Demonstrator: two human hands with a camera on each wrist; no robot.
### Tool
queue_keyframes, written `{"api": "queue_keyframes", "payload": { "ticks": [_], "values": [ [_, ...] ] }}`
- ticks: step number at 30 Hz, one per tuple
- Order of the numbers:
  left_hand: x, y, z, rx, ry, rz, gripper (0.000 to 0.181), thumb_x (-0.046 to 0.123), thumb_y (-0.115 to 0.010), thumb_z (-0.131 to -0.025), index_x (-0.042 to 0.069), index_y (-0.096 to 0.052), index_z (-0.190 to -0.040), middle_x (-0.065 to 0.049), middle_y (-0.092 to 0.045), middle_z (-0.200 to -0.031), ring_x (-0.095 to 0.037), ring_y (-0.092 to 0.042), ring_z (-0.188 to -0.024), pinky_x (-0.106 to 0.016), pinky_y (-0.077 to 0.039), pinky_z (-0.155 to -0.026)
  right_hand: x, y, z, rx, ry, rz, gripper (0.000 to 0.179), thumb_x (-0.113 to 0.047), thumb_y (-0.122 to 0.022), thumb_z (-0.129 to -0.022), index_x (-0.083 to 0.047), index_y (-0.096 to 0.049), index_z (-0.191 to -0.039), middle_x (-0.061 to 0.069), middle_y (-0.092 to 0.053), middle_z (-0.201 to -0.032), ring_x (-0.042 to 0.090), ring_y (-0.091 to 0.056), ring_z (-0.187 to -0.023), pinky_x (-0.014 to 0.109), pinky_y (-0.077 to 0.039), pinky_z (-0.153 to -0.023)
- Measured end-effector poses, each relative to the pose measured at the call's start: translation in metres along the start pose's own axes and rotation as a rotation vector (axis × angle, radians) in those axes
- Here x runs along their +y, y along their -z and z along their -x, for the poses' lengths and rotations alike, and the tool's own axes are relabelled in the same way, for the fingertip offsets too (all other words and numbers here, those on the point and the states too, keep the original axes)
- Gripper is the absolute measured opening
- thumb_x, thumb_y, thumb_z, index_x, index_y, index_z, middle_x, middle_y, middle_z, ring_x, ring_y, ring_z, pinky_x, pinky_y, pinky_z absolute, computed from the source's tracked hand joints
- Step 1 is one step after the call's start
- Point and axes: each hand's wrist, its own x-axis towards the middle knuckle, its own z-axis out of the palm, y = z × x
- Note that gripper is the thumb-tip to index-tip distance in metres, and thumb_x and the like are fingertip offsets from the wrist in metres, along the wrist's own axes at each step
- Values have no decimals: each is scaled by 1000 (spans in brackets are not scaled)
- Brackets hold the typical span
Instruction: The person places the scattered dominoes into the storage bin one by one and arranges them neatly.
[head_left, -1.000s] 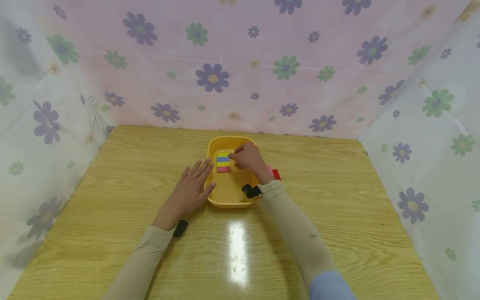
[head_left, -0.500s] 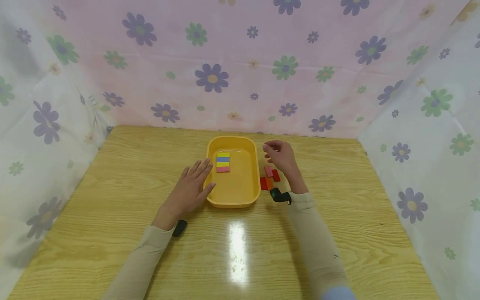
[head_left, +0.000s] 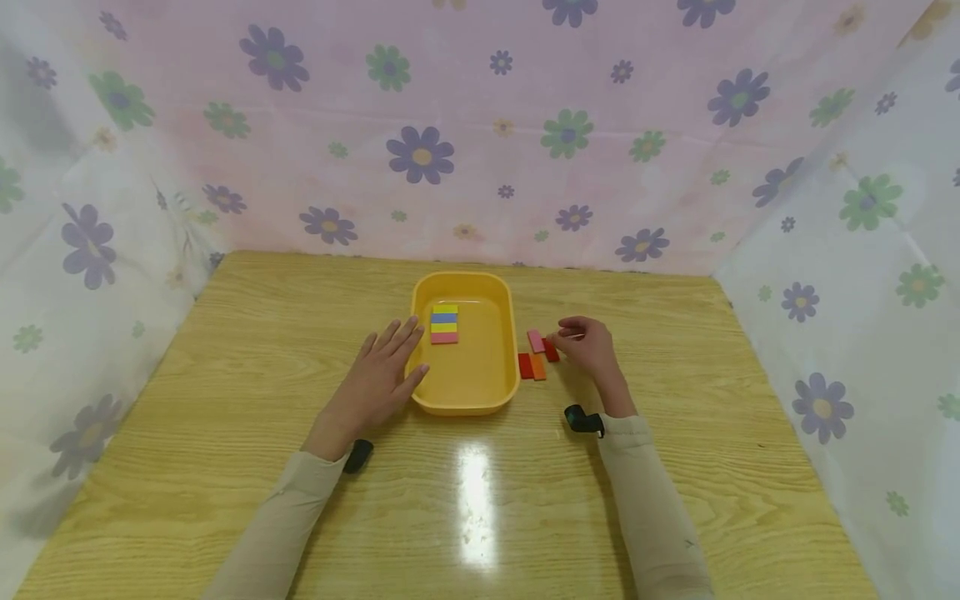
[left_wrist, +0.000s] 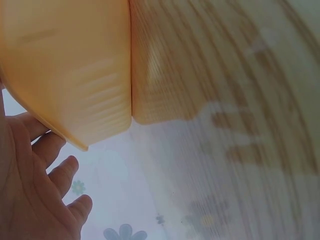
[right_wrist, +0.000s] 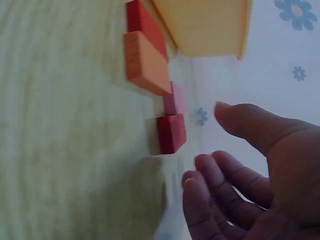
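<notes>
My left hand rests on the left rim of a yellow plastic tub, fingers straight; in the left wrist view the fingertips touch its edge. Inside the tub, yellow, blue, yellow and pink blocks lie in a row against each other. Right of the tub lie a red block, an orange block, a pink block and a dark red block. My right hand hovers at the dark red one, thumb and fingers spread apart with nothing between them.
The tub and loose blocks sit on a wood-grain table. Flower-print cloth hangs behind and on both sides. A small black wrist camera sticks out by the right cuff, another by the left.
My right hand has left the row of blocks in the tub, moved out over the right rim, and come down beside the dark red block. The left hand has stayed on the rim.
</notes>
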Motion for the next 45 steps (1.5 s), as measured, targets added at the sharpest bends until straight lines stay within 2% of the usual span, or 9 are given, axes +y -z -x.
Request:
{"api": "queue_keyframes", "payload": {
  "ticks": [5,9,14,20,30,45],
  "values": [
    [0,0,0,-5,0,2,66,40,-47,-108,6,-29,-161,-9,-19,-170,-34,-15,-157,-60,-9,-125,3,-2,10,-56,-23,105,49,-18,-75,-92,9,-61,-130,26,-65,-123,40,-62,-113,48,-52,-99],
    [0,0,0,-14,2,1,66,41,-46,-108,6,-28,-161,-9,-18,-170,-34,-14,-157,-60,-8,-125,5,-4,15,-57,-29,157,49,-20,-77,-91,8,-62,-128,25,-65,-124,39,-61,-114,50,-51,-102],
    [1,2,0,-12,1,8,66,40,-47,-108,5,-29,-161,-9,-18,-170,-35,-14,-157,-60,-9,-125,8,-8,13,-43,-11,224,43,-18,-77,-91,6,-64,-124,22,-66,-118,36,-62,-108,48,-52,-97],
    [1,2,0,-7,-3,11,65,40,-46,-108,6,-29,-161,-9,-18,-170,-35,-15,-157,-60,-9,-125,12,-10,10,-37,32,231,33,-8,-69,-91,6,-66,-120,21,-69,-110,33,-64,-98,47,-54,-90],
    [0,0,0,-9,-4,19,66,40,-46,-108,6,-28,-161,-9,-17,-170,-35,-14,-157,-61,-9,-124,11,-9,10,-23,41,228,30,-4,-67,-88,7,-68,-115,20,-70,-103,30,-64,-91,43,-55,-84],
    [-1,-1,0,-5,-6,32,65,40,-47,-108,6,-28,-161,-10,-18,-170,-35,-15,-157,-61,-9,-124,12,-2,10,-31,35,297,24,-6,-71,-86,5,-71,-108,18,-71,-99,28,-63,-86,41,-55,-81]
  ]
}}
